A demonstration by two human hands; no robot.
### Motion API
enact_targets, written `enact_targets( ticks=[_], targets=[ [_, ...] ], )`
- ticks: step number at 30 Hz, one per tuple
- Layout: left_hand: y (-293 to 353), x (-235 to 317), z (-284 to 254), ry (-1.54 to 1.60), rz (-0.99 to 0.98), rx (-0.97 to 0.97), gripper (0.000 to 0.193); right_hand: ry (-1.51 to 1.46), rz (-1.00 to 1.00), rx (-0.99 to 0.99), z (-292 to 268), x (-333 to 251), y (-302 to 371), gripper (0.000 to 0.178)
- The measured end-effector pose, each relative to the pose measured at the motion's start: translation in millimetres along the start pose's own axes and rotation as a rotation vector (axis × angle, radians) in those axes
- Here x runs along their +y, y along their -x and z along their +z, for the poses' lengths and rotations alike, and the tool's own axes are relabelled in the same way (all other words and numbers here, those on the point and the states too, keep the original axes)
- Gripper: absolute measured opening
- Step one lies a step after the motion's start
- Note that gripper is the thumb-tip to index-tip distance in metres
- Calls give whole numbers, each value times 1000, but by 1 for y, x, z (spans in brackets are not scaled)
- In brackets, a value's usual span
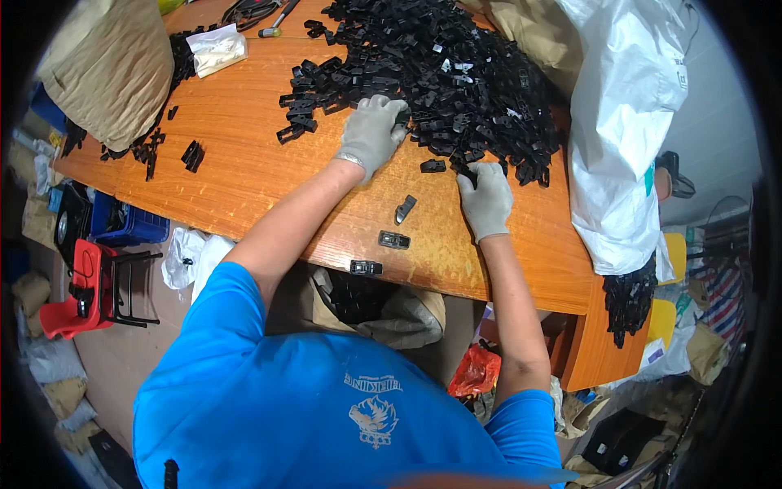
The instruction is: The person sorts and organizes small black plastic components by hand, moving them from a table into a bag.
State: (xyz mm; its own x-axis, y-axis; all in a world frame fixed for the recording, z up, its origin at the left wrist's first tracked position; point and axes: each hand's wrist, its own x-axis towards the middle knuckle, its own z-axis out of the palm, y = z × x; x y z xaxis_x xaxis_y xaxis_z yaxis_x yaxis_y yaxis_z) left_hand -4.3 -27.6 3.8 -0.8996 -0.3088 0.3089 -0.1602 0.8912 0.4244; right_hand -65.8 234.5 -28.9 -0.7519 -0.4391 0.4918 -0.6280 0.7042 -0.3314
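A large heap of small black plastic parts covers the far middle of the wooden table. My left hand, in a grey glove, is at the heap's near left edge, its fingers curled around a black plastic part. To the right, my right hand, also gloved, has its thumb and fingers closed around a black part at the heap's near edge, mostly hidden by the fingers. Between the hands lies a single part. Nearer me, a tilted part and two others lie in a line toward the table edge.
A white woven sack stands at the table's right, a brown paper sack at the far left. A white packet and a screwdriver lie at the back. Below the edge hangs an open sack; a red chair is left.
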Motion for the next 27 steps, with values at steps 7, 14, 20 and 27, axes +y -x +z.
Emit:
enact_targets(
  ticks=[7, 14, 20, 27],
  targets=[
    [-1, 15, 22, 62, 34, -8, 50, -61, -46, -11, -1, -10, 5, 24],
    [4, 32, 40, 200, 176, -39, 54, -117, -92, 14, 0, -11, 8, 25],
    [-2, 19, 27, 266, 174, 78, 46, -124, -35, -18, -7, -11, 6, 26],
    [-10, 6, 35, 107, 63, 187, 42, -136, -53, -19, -1, -14, 0, 26]
  ],
)
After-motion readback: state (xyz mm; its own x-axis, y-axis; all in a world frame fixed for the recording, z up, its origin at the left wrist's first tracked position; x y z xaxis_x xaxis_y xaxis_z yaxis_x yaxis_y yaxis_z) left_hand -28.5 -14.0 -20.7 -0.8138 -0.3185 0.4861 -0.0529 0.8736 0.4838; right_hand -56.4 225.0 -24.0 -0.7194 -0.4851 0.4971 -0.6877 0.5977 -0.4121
